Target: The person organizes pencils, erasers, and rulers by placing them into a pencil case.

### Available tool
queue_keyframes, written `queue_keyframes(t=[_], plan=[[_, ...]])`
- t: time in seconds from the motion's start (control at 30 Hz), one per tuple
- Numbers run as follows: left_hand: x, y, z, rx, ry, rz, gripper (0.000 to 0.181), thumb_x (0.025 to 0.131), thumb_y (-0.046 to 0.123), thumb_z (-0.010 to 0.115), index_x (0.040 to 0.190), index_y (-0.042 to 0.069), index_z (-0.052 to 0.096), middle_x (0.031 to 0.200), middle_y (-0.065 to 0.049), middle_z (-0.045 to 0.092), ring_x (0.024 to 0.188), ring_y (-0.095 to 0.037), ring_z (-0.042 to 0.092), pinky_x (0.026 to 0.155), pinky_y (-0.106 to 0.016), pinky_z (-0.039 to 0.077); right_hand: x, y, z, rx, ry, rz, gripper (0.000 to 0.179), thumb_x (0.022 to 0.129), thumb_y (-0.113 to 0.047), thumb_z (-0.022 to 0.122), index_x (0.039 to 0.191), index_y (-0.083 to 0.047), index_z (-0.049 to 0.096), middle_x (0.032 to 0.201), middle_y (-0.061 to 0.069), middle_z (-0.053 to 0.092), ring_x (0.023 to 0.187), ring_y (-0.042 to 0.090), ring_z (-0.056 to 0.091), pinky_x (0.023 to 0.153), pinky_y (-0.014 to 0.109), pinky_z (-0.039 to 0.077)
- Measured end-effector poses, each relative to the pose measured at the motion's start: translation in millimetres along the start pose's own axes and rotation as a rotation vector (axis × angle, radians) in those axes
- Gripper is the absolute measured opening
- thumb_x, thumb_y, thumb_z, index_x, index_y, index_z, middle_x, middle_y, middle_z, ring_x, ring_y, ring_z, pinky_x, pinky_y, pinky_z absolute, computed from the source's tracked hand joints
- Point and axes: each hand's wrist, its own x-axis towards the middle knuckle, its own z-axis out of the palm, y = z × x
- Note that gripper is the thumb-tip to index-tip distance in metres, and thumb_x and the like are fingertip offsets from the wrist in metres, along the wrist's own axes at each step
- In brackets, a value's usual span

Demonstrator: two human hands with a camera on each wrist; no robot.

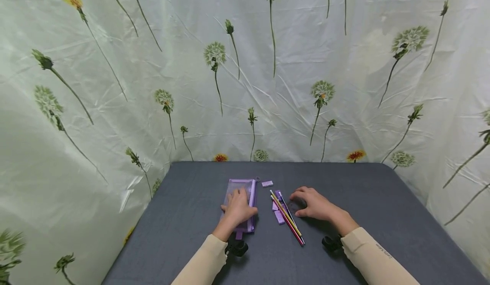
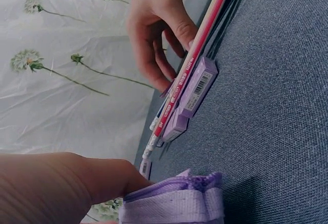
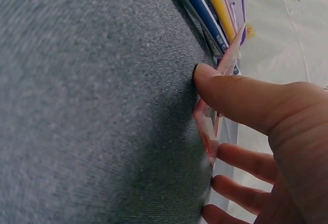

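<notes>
My left hand [image 1: 238, 208] lies spread over a see-through purple zip pouch [image 1: 234, 184], fingers on its face and thumb along the zipped right edge. In the left wrist view the thumb reaches behind the purple zipper [image 2: 169, 187]. To the right, my right hand [image 1: 317, 205] is low at the table, thumb and fingers curved around a clear triangular piece with reddish markings [image 3: 206, 126]. Just left of that hand lie a red pencil [image 1: 292, 229], a yellow pencil [image 1: 280, 207] and a blue-and-white pencil [image 1: 287, 207], side by side.
Small purple boxes, one with a barcode [image 2: 199, 89], lie under and beside the pencils. Another small purple box [image 1: 267, 183] sits beyond them, near the pouch's ring. The dark grey table [image 1: 199, 200] ends at a dandelion-print curtain [image 1: 183, 85].
</notes>
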Motion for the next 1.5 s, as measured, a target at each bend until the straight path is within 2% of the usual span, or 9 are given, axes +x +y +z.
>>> queue_keyframes(t=[0.17,0.27,0.5,0.7,0.8,1.0,1.13,1.23,1.5], plan=[[-0.4,-1.1,-1.0,-0.025,0.031,0.002,0.035,0.070,0.028,0.080,0.087,0.014,0.052,0.102,-0.011,0.051,0.101,-0.038,0.052,0.082,-0.082,0.033,2.4,1,2,-0.019,0.021,0.016,0.040,0.080,-0.026,0.086,0.116,-0.022,0.068,0.117,0.001,0.058,0.110,0.028,0.052,0.090,0.052,0.046],[-1.3,-0.9,-0.4,-0.035,0.060,0.003,0.031,0.072,0.028,0.077,0.088,0.013,0.055,0.096,-0.008,0.051,0.095,-0.035,0.052,0.079,-0.077,0.037,3.3,2,2,-0.031,0.019,0.041,0.041,0.080,-0.028,0.087,0.117,-0.023,0.069,0.109,-0.003,0.056,0.102,0.022,0.050,0.084,0.047,0.047],[-4.3,-4.0,7.0,0.021,0.223,0.082,0.032,0.077,0.025,0.076,0.101,0.006,0.066,0.096,-0.014,0.064,0.085,-0.039,0.064,0.067,-0.058,0.050,6.5,3,1,-0.028,0.012,0.059,0.039,0.078,-0.031,0.088,0.113,-0.022,0.072,0.101,-0.004,0.056,0.095,0.019,0.047,0.081,0.043,0.045],[-5.8,-8.0,13.6,0.062,0.366,0.158,0.017,0.079,0.019,0.074,0.088,0.008,0.064,0.081,-0.011,0.065,0.070,-0.039,0.066,0.052,-0.050,0.048,8.2,2,2,-0.039,0.049,0.063,0.035,0.077,-0.033,0.088,0.107,-0.023,0.073,0.098,-0.007,0.057,0.095,0.018,0.049,0.082,0.043,0.045],[-7.1,-8.3,17.9,0.112,0.410,0.204,0.014,0.081,0.016,0.073,0.087,0.007,0.064,0.079,-0.011,0.066,0.067,-0.039,0.066,0.050,-0.050,0.048,7.6,2,4,-0.045,0.078,0.069,0.033,0.076,-0.033,0.089,0.103,-0.022,0.074,0.095,-0.008,0.058,0.093,0.018,0.050,0.081,0.043,0.046],[-8.5,-6.6,24.5,0.214,0.406,0.218,0.025,0.085,0.016,0.068,0.106,0.002,0.069,0.089,-0.013,0.070,0.075,-0.037,0.069,0.057,-0.054,0.053,9.3,2,2,-0.014,0.109,0.099,0.025,0.077,-0.029,0.088,0.091,-0.021,0.069,0.086,-0.008,0.061,0.082,0.013,0.054,0.075,0.039,0.048],[-8.5,-5.2,25.8,0.257,0.397,0.218,0.013,0.084,0.018,0.068,0.082,0.005,0.067,0.077,-0.012,0.067,0.070,-0.036,0.067,0.053,-0.053,0.051,8.4,2,0,0.023,0.097,0.125,0.025,0.079,-0.030,0.087,0.088,-0.020,0.066,0.080,-0.007,0.060,0.073,0.012,0.053,0.067,0.036,0.046],[-7.9,-4.3,25.0,0.272,0.394,0.231,0.022,0.082,0.018,0.068,0.065,0.009,0.059,0.067,-0.011,0.064,0.063,-0.035,0.066,0.048,-0.051,0.049,6.3,2,-3,0.067,0.099,0.136,0.024,0.082,-0.029,0.085,0.088,-0.019,0.064,0.077,-0.007,0.058,0.069,0.012,0.052,0.062,0.034,0.043],[-6.0,-2.3,17.9,0.241,0.370,0.207,0.028,0.081,0.014,0.066,0.056,0.013,0.052,0.062,-0.010,0.063,0.057,-0.034,0.064,0.045,-0.049,0.047,-2.5,4,-13,0.193,0.131,0.063,0.014,0.092,-0.017,0.075,0.087,-0.016,0.062,0.074,-0.005,0.057,0.067,0.014,0.052,0.058,0.030,0.043]])
